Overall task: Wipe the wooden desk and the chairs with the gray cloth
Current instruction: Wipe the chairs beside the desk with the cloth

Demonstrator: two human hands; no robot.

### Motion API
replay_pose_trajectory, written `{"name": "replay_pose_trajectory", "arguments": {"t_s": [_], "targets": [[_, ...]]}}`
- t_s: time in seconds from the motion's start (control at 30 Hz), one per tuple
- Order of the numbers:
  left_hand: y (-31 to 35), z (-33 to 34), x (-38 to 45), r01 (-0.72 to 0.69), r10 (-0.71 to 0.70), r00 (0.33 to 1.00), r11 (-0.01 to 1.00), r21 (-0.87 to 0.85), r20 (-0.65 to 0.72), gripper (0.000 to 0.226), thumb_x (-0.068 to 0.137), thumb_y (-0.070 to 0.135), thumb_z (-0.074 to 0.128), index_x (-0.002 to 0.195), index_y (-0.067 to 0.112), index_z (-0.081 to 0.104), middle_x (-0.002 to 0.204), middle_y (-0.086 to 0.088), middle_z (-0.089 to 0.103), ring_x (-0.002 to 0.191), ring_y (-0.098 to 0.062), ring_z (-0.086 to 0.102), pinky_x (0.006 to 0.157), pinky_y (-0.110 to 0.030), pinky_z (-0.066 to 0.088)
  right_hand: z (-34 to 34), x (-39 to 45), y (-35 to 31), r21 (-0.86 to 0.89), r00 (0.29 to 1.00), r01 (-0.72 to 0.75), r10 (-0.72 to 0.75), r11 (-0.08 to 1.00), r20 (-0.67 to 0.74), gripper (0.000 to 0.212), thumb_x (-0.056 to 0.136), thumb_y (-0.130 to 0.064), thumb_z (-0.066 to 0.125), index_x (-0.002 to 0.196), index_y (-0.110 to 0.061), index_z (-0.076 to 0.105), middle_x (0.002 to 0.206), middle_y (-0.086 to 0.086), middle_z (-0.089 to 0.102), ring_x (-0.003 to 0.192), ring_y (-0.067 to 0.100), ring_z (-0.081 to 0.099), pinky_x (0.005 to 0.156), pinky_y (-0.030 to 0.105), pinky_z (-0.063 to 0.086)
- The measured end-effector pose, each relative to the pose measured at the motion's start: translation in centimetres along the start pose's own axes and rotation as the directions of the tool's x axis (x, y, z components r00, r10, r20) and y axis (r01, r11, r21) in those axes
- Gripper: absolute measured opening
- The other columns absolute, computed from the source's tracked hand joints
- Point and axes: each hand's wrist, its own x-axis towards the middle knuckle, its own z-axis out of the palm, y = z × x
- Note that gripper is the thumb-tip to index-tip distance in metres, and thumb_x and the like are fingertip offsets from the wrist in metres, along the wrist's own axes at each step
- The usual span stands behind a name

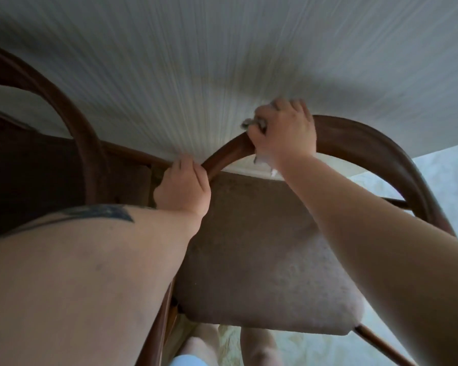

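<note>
A dark wooden chair with a curved back rail (360,138) and a brownish padded seat (262,254) stands right below me, against a pale striped wall. My left hand (183,188) grips the left part of the rail. My right hand (283,133) wraps round the top of the rail and holds the gray cloth (251,123) against it. Only bits of the cloth peek out, at the fingers and under the wrist. The image is blurred by motion.
A second dark wooden chair back (72,120) arches at the left, next to dark wooden furniture (32,175). Pale patterned floor (439,180) shows at the right and below the seat. My legs (257,347) are at the bottom edge.
</note>
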Motion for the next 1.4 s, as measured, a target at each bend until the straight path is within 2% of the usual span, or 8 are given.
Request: {"name": "replay_pose_trajectory", "arguments": {"t_s": [0.17,0.37,0.5,0.63,0.83,1.03,1.23,1.4], "targets": [[-0.1,-0.1,0.3,0.022,-0.022,0.999,1.000,0.008,0.034,0.065,0.086,0.043,0.000,0.099,0.013,0.056,0.088,-0.006,0.058,0.079,-0.025,0.056,0.058,-0.035,0.044,-4.5,2.8,6.7,0.059,0.797,-0.594,0.577,0.802,0.177,0.037,0.088,-0.043,0.048,0.087,-0.014,0.070,0.070,0.006,0.060,0.069,0.027,0.058,0.063,0.030,0.041],[0.3,-0.4,0.4,0.047,-0.050,0.995,0.998,0.039,0.089,0.056,0.090,0.042,0.010,0.104,0.012,0.055,0.096,-0.009,0.060,0.089,-0.031,0.059,0.060,-0.037,0.041,-0.5,2.4,-6.0,-0.152,0.911,-0.076,0.130,0.985,0.392,0.030,0.096,-0.029,0.044,0.072,-0.014,0.051,0.067,-0.001,0.047,0.056,0.015,0.043,0.051,0.026,0.032],[0.3,-0.3,0.6,0.139,-0.148,0.978,0.988,0.068,0.147,0.033,0.097,0.033,0.035,0.119,0.016,0.052,0.113,-0.005,0.060,0.106,-0.027,0.056,0.074,-0.038,0.044,1.9,-1.6,-9.1,-0.044,0.919,0.241,-0.213,0.970,0.333,0.028,0.098,-0.036,0.040,0.088,-0.020,0.061,0.077,-0.003,0.042,0.080,0.018,0.048,0.085,0.034,0.037],[0.0,0.2,0.1,0.034,-0.034,0.999,0.999,0.033,-0.001,0.048,0.093,0.036,0.016,0.090,0.010,0.057,0.080,-0.009,0.060,0.074,-0.032,0.058,0.054,-0.032,0.034,-0.4,1.0,-0.6,0.010,0.993,-0.104,0.103,0.995,0.049,0.036,0.094,-0.051,0.044,0.106,-0.029,0.070,0.109,0.000,0.063,0.107,0.022,0.057,0.115,0.042,0.020],[-0.1,0.2,0.3,0.032,-0.032,0.999,0.999,0.018,-0.013,0.046,0.092,0.036,0.015,0.083,0.012,0.053,0.072,-0.005,0.055,0.066,-0.027,0.055,0.049,-0.029,0.032,-3.2,-2.0,15.0,0.130,0.685,-0.722,0.729,0.680,-0.009,0.053,0.084,-0.055,0.038,0.104,-0.014,0.067,0.099,0.020,0.065,0.094,0.040,0.060,0.087,0.044,0.046],[-0.2,0.3,0.3,0.027,-0.027,1.000,1.000,0.009,0.014,0.043,0.093,0.034,0.019,0.082,0.012,0.054,0.071,-0.006,0.055,0.066,-0.029,0.056,0.048,-0.030,0.037,-4.7,-3.4,16.8,0.037,0.523,-0.852,0.849,0.522,0.073,0.050,0.094,-0.039,0.032,0.102,-0.002,0.065,0.096,0.023,0.059,0.095,0.038,0.056,0.079,0.039,0.039],[-0.2,0.7,0.5,0.004,-0.004,1.000,0.999,0.034,0.014,0.043,0.092,0.032,0.021,0.089,0.010,0.057,0.074,-0.008,0.057,0.066,-0.030,0.058,0.049,-0.028,0.032,-1.1,3.5,1.0,-0.163,0.928,-0.317,0.341,0.934,0.149,0.038,0.092,-0.046,0.048,0.093,-0.015,0.069,0.079,0.002,0.053,0.068,0.023,0.051,0.060,0.028,0.037],[0.3,-0.3,1.0,0.113,-0.129,0.974,0.989,0.092,0.189,0.029,0.092,0.032,0.042,0.116,0.017,0.050,0.112,-0.001,0.058,0.107,-0.024,0.055,0.069,-0.033,0.039,3.1,-1.3,-9.7,-0.112,0.934,0.215,-0.171,0.970,0.314,0.033,0.098,-0.029,0.035,0.097,-0.016,0.065,0.082,0.001,0.041,0.078,0.021,0.041,0.079,0.034,0.035]]}}
